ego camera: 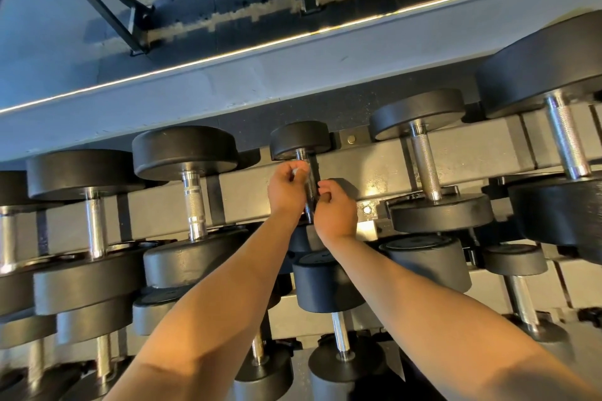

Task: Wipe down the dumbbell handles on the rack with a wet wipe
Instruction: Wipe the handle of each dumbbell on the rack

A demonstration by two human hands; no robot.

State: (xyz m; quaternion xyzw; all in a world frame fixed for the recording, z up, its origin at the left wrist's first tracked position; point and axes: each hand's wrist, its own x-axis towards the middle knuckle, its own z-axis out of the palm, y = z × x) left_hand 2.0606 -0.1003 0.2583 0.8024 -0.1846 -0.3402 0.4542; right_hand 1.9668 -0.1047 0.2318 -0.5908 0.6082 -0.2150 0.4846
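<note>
Dumbbell handle (311,184) of the small weight, mid-row on the top tier of the rack (368,156) — that is where I see both hands. The left hand (286,189) is curled at the bar's far end, pinching a scrap of white wet wipe (296,171) against it. The right hand (335,210) has its fingers bent round the bar nearer me. Raised lettering on the neighbouring dumbbell (439,215) — too blurred for me to read.
</note>
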